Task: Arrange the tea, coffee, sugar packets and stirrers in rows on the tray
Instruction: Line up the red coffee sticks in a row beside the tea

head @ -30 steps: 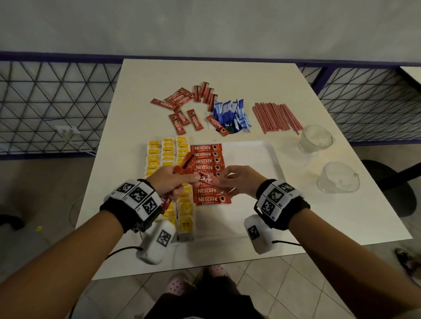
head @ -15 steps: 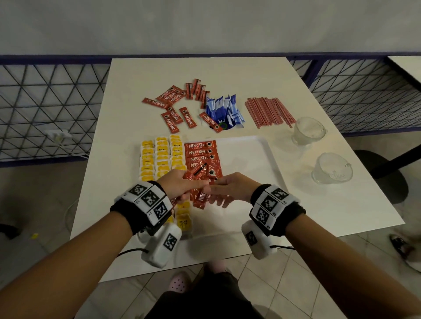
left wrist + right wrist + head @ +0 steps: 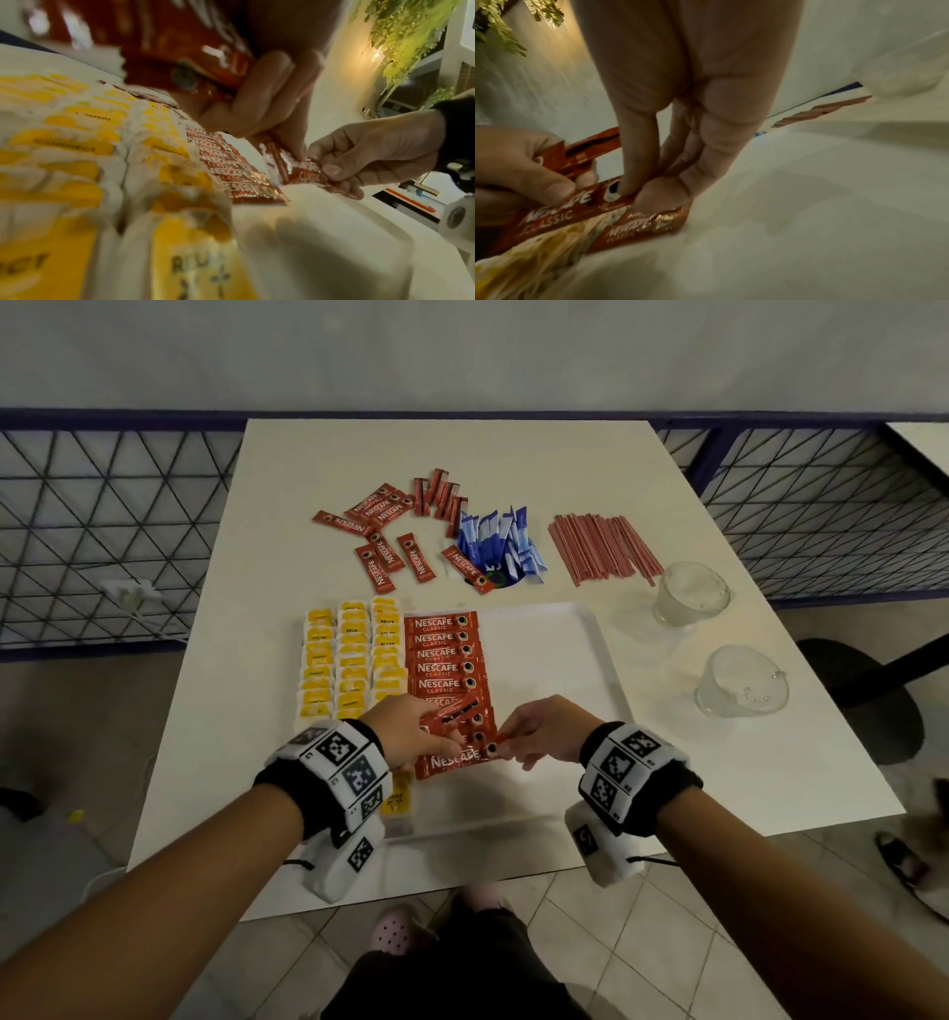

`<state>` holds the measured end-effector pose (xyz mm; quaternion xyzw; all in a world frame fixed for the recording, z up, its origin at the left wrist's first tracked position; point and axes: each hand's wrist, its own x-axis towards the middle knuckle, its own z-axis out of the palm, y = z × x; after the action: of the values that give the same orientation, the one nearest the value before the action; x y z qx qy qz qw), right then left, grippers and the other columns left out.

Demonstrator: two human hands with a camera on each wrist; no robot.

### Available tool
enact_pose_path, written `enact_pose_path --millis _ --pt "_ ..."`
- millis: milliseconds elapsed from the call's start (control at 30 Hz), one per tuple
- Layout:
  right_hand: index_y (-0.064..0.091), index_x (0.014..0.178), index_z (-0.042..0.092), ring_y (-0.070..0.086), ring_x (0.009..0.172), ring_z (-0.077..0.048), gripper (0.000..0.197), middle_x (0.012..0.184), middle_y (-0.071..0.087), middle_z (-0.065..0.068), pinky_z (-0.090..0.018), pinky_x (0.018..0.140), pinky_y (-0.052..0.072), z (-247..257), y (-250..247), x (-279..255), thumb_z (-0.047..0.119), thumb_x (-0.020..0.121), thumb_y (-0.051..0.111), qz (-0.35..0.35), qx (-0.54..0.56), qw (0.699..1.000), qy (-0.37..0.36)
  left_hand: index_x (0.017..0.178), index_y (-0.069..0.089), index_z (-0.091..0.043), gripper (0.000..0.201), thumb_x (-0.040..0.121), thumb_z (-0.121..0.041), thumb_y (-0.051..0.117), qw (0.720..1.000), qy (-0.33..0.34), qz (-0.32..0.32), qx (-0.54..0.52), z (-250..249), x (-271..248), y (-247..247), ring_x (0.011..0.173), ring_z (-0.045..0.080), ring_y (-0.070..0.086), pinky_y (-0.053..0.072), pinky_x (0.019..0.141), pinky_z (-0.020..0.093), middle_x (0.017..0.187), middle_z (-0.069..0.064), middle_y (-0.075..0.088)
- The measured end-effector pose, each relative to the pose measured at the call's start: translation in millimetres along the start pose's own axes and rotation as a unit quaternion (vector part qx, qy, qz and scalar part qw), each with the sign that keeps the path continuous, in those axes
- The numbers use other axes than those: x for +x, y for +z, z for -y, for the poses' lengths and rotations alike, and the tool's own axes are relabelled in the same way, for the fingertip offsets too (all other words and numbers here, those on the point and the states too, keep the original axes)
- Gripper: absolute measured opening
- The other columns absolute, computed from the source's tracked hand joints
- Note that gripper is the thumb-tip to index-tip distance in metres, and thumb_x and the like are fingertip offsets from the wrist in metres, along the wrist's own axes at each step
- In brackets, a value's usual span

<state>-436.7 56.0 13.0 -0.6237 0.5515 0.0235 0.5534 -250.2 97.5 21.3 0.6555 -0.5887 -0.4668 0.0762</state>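
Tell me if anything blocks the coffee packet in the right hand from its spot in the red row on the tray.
Nothing visible does. The right hand pinches the coffee packet right over the near end of the red row; the left hand holds spare packets beside it.

Red coffee packets (image 3: 444, 660), seemingly rowed on tray (image 3: 554, 660)

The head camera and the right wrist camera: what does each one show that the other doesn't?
Only the head view shows the whole layout: the loose coffee sachets and blue sugar packets beyond the tray, and two clear cups.

Only the right wrist view shows, close up, the right hand pinching the end of a coffee sachet between thumb and finger.

Both show the left hand holding more sachets, the yellow tea bags, the red stirrers and the coffee row on the tray.
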Motion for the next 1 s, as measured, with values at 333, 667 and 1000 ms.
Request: enact_pose_path --millis 333,667,1000 --pt "0.058 0.073 0.014 0.06 0.043 -0.007 0.017 0.067 0.064 -0.005 -0.022 0.066 0.055 -16 6 16 0.003 0.077 0.071 0.016 0.039 0.997 0.068 0.093 0.065 -0.015 0.013 0.087 -0.027 0.063 0.995 -0.035 -0.087 0.046 9 8 2 0.062 0.003 0.048 0.036 0.051 0.014 0.076 -0.009 0.055" --pt "0.054 0.07 0.011 0.05 0.03 -0.007 0.021 0.035 0.054 0.005 -0.015 0.043 0.046 -6 8 20 0.012 0.077 0.074 0.015 0.036 0.992 0.121 0.107 0.062 -0.015 0.025 0.088 -0.031 0.061 0.975 -0.054 -0.029 0.212 7 15 16 0.099 0.017 0.059 0.046 0.082 0.026 0.102 0.0 0.061" --pt "0.054 0.069 0.009 0.052 0.03 -0.01 0.022 0.036 0.056 0.002 -0.02 0.046 0.051 -3 11 22 0.012 0.076 0.075 0.002 0.006 0.991 0.134 0.118 0.055 -0.014 0.039 0.087 -0.038 0.06 0.955 -0.054 -0.012 0.292 8 19 24 0.105 0.021 0.058 0.048 0.09 0.033 0.117 0.004 0.058"
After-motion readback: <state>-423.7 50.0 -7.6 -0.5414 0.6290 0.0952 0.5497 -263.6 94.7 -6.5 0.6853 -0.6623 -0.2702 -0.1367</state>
